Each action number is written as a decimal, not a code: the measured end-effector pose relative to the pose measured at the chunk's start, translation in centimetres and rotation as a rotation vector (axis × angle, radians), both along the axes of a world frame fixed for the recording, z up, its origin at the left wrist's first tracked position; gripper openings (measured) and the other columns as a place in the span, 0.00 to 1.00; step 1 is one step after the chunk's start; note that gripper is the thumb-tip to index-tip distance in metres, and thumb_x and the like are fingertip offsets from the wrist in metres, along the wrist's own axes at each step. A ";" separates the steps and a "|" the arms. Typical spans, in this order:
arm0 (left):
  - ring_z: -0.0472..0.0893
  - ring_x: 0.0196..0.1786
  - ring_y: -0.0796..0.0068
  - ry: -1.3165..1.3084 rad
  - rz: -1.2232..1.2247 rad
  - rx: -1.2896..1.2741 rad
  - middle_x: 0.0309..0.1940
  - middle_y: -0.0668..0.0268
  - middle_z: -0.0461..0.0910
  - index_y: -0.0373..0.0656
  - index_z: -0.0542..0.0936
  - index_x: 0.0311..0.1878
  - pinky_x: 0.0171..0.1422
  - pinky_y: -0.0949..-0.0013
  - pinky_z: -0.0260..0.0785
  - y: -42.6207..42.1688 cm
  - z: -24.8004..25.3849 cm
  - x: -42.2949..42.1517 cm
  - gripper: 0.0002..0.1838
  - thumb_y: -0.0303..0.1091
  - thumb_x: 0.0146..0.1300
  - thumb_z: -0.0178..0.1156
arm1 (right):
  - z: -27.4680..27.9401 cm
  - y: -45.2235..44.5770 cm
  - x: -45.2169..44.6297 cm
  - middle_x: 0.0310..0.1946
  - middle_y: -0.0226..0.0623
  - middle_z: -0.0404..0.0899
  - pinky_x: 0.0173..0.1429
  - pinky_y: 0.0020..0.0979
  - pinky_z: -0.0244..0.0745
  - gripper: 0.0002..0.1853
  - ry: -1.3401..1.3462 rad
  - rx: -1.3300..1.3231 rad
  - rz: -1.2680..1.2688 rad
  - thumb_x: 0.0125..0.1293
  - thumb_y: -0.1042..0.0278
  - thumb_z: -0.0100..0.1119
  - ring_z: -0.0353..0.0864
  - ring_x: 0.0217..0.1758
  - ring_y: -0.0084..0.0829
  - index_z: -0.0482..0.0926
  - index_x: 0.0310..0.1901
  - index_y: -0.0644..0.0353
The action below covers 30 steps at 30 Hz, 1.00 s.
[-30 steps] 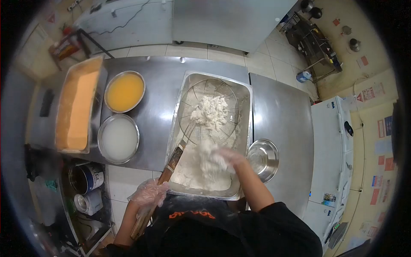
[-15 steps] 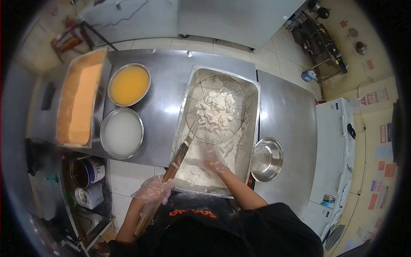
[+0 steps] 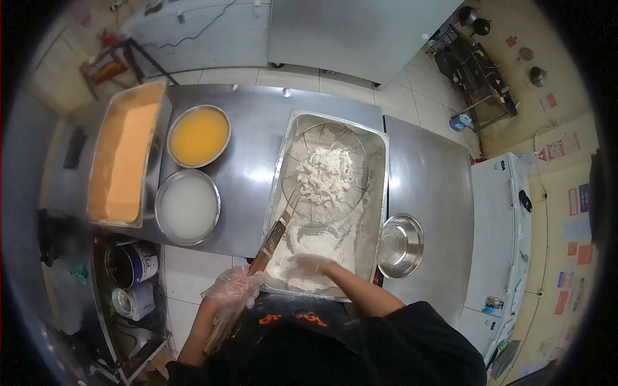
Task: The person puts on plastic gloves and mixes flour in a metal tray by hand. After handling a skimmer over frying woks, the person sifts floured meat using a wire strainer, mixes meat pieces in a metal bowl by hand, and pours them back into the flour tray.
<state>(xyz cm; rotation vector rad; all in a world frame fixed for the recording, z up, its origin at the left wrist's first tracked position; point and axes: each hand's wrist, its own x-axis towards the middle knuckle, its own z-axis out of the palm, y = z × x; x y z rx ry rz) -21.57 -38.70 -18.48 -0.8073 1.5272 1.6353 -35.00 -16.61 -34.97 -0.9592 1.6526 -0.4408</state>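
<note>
A wire strainer (image 3: 355, 193) with a long wooden handle (image 3: 260, 260) rests in the metal tray (image 3: 381, 212). Floury coated pieces (image 3: 327, 174) are heaped in its mesh, over loose white flour (image 3: 309, 242). My left hand (image 3: 233, 287), in a clear plastic glove, is wrapped round the handle just outside the tray's near left corner. Also gloved, my right hand (image 3: 311, 265) is down at the flour near the tray's front edge. Motion blurs its fingers, so their pose and anything in them cannot be made out.
To the left stand a bowl of yellow liquid (image 3: 199, 136), a bowl of cloudy whitish liquid (image 3: 188, 207) and a deep pan of orange contents (image 3: 123, 157). A steel bowl (image 3: 400, 246) sits right of the tray. Below left, a shelf holds containers (image 3: 132, 265).
My right hand has moved back through the flour, from near the strainer toward the tray's front edge. My left hand keeps its hold on the handle. The whole view has shifted slightly.
</note>
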 end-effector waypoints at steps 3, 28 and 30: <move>0.72 0.16 0.76 -0.002 0.061 0.059 0.18 0.69 0.71 0.41 0.72 0.38 0.20 0.70 0.66 0.1 -1.0 0.6 0.17 0.47 0.68 0.60 | 1.0 0.7 -3.6 0.69 0.50 0.66 0.73 0.36 0.58 0.35 -0.514 0.084 -0.130 0.65 0.45 0.57 0.68 0.70 0.40 0.71 0.66 0.62; 0.75 0.23 0.77 -0.078 -0.011 -0.057 0.21 0.70 0.72 0.42 0.76 0.38 0.19 0.72 0.69 0.1 0.1 -0.3 0.14 0.43 0.66 0.64 | -8.0 -1.4 3.5 0.57 0.48 0.75 0.70 0.42 0.62 0.33 0.508 -0.235 0.370 0.70 0.40 0.47 0.71 0.63 0.47 0.67 0.66 0.59; 0.75 0.21 0.77 -0.058 0.171 0.142 0.20 0.70 0.72 0.42 0.76 0.36 0.19 0.71 0.69 -0.3 -3.8 1.7 0.15 0.45 0.66 0.64 | -6.3 -1.1 3.2 0.57 0.48 0.75 0.69 0.41 0.63 0.34 0.301 -0.254 0.387 0.68 0.38 0.48 0.72 0.63 0.47 0.70 0.64 0.58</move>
